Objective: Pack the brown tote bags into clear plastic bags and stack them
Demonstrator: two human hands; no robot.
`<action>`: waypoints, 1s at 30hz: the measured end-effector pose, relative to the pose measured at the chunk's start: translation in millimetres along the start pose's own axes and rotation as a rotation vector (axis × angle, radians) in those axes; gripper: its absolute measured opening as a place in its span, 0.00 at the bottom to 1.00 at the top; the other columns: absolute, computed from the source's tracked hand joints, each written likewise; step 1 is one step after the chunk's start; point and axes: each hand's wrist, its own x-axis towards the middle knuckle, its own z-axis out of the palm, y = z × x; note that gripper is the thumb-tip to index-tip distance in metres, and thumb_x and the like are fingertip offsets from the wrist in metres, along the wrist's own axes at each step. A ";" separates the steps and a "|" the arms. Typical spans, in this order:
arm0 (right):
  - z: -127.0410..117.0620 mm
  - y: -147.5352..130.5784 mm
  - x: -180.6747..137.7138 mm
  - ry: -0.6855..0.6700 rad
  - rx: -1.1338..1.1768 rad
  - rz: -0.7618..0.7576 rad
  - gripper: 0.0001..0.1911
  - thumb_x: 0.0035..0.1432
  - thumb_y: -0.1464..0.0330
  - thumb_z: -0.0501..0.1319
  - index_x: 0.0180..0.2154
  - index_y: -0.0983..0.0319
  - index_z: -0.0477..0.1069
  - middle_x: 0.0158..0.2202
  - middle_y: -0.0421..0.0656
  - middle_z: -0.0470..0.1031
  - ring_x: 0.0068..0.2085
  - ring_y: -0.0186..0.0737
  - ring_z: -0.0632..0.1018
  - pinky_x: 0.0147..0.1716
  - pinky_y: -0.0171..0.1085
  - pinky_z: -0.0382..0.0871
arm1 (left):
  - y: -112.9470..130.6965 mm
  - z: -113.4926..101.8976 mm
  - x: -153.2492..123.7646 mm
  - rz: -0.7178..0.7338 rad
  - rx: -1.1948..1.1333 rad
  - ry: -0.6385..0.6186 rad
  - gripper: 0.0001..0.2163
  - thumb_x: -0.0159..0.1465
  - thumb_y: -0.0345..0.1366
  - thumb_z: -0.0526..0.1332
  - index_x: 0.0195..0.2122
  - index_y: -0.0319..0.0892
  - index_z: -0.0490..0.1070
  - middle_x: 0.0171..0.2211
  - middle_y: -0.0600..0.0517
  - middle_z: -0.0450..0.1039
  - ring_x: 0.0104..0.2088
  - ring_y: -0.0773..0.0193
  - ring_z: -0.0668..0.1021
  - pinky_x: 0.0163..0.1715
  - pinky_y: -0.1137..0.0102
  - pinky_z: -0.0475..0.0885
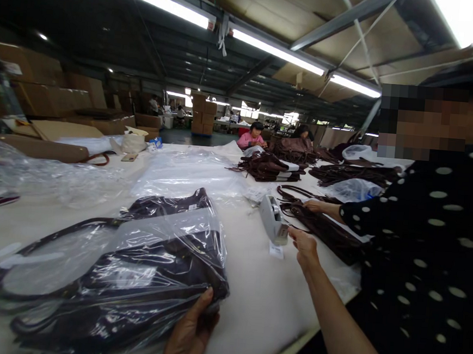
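A dark brown handbag (151,274) in a clear plastic bag lies on the white table, its long handles stretching left under the plastic. White paper (167,223) is wrapped across it. My left hand (194,326) grips the near right corner of the wrapped handbag, thumb on top and fingers underneath. My right hand (307,248) is closed in a pinch at the near end of a grey tape dispenser (273,218). Whatever lies between those fingertips is too small to make out. A small white label (276,251) lies beside the dispenser.
At right, a co-worker in a polka-dot top (428,241) has a hand (320,206) on another brown bag (326,227). Clear plastic bags (191,171) are spread behind mine. More brown bags (272,168) are stacked farther back. Crumpled plastic (48,178) and a brown roll-shaped item (42,149) lie left.
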 end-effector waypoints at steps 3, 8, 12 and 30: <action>-2.1 4.7 -5.9 -0.028 -0.071 0.086 0.09 0.36 0.62 0.65 0.21 0.61 0.72 0.22 0.42 0.78 0.31 0.45 0.78 0.29 0.39 0.66 | -0.2 -1.3 2.1 0.011 -0.001 -0.003 0.09 0.58 0.18 0.66 0.35 0.38 0.74 0.28 0.53 0.79 0.22 0.67 0.78 0.21 0.71 0.76; -24.3 -5.4 -9.6 -0.058 -0.245 0.107 0.08 0.36 0.69 0.66 0.14 0.58 0.68 0.20 0.44 0.77 0.36 0.49 0.79 0.30 0.39 0.64 | -2.2 -0.9 1.6 0.017 -0.007 -0.032 0.10 0.53 0.20 0.70 0.32 0.38 0.74 0.25 0.54 0.78 0.20 0.68 0.77 0.21 0.73 0.74; -35.5 -16.3 -61.5 -0.222 -0.184 0.062 0.09 0.42 0.61 0.67 0.24 0.60 0.76 0.29 0.46 0.80 0.38 0.47 0.79 0.32 0.38 0.67 | -3.9 0.4 2.0 -0.010 -0.018 -0.047 0.11 0.49 0.23 0.74 0.28 0.38 0.73 0.23 0.54 0.77 0.20 0.68 0.76 0.21 0.73 0.73; 16.7 5.3 -266.5 -0.616 0.047 0.084 0.21 0.44 0.51 0.71 0.23 0.63 0.75 0.22 0.42 0.76 0.25 0.38 0.74 0.21 0.34 0.68 | -14.9 -5.9 9.4 0.035 -0.055 -0.286 0.11 0.43 0.32 0.77 0.22 0.35 0.76 0.23 0.51 0.77 0.24 0.66 0.76 0.28 0.71 0.71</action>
